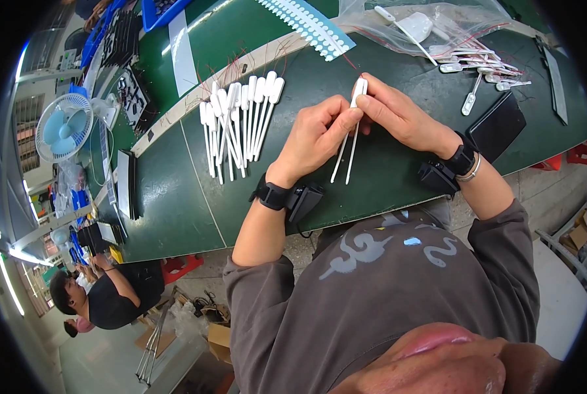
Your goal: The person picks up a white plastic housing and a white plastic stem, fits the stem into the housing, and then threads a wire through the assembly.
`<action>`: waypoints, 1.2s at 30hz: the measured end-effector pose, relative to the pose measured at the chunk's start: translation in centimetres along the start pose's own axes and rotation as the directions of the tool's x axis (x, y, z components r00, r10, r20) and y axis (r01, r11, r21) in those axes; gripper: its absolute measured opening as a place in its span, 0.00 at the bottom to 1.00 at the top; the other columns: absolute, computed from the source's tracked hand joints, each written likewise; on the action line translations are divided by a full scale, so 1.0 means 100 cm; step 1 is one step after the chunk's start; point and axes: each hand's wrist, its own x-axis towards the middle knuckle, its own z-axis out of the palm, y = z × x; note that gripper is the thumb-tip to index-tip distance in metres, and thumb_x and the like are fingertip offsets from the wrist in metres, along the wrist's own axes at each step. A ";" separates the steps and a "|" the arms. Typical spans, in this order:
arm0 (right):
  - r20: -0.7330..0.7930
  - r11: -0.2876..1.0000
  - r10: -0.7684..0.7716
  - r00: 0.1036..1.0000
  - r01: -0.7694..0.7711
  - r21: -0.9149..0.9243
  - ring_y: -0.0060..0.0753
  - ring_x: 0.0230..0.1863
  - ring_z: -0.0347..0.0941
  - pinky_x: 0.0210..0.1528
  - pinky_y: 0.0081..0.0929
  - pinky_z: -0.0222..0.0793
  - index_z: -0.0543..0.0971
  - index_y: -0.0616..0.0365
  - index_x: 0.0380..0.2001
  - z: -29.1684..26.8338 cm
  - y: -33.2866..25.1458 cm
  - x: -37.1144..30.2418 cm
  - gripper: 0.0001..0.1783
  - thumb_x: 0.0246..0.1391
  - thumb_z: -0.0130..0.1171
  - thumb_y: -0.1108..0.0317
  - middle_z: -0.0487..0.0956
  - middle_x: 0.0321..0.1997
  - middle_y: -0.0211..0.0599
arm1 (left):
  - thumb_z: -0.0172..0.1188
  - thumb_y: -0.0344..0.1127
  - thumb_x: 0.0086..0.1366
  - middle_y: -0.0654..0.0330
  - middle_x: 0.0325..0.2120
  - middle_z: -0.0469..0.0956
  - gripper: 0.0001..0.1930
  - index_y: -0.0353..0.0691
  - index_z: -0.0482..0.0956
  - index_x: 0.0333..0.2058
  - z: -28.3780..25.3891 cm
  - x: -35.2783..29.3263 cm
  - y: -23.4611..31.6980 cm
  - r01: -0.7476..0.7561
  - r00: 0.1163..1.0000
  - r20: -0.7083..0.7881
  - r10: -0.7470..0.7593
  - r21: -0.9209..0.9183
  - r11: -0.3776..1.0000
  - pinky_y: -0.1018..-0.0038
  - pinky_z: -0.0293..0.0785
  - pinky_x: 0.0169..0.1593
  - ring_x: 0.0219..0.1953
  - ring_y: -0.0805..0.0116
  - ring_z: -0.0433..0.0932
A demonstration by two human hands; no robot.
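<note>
Two white stemmed pieces (353,147) were held at upper centre of the frame, wide ends upward, thin stems slanted downward and slightly splayed above the green table (165,210); the wide ends were pinched between thumb and fingers of the right hand (404,119); the stems, just below, were gripped by the left hand (320,134), its fingers curled and its thumb tip near the right thumb; the fingertips behind the pieces were largely hidden, so their exact contact could not be told.

A fanned row of similar white pieces (246,108) was laid left of the hands, wide ends toward the top of the frame, fine red wires visible there; a light blue sheet with white tabs (306,27) was seen at top centre; at upper right, a clear plastic bag (398,41) was noted beside a loose pile of white pieces (480,59); a black flat object (497,126) was located below that pile, near the right forearm.
</note>
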 end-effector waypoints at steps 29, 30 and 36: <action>0.044 0.941 0.194 0.980 -0.198 0.273 0.20 0.25 0.67 0.31 0.24 0.76 0.66 0.57 0.39 0.003 -0.002 0.002 0.15 0.73 0.39 0.57 0.65 0.26 0.27 | 0.45 0.47 0.77 0.65 0.18 0.69 0.20 0.38 0.72 0.30 -0.024 0.003 -0.007 0.032 0.974 -0.204 -0.103 -0.324 0.945 0.78 0.69 0.22 0.18 0.77 0.69; 0.016 0.929 0.235 0.972 -0.230 0.290 0.19 0.25 0.67 0.30 0.23 0.75 0.66 0.57 0.40 -0.001 -0.001 0.002 0.14 0.73 0.39 0.57 0.65 0.27 0.27 | 0.45 0.47 0.77 0.65 0.19 0.69 0.20 0.37 0.72 0.31 -0.023 0.003 -0.007 0.065 0.976 -0.174 -0.128 -0.330 0.942 0.78 0.69 0.22 0.18 0.77 0.69; -0.053 0.931 0.268 0.962 -0.244 0.272 0.18 0.25 0.69 0.30 0.21 0.74 0.68 0.59 0.45 -0.007 0.006 0.008 0.13 0.72 0.41 0.59 0.67 0.29 0.27 | 0.45 0.47 0.77 0.65 0.19 0.70 0.20 0.36 0.73 0.31 -0.024 0.002 -0.002 0.096 0.972 -0.170 -0.160 -0.333 0.938 0.79 0.70 0.22 0.18 0.78 0.69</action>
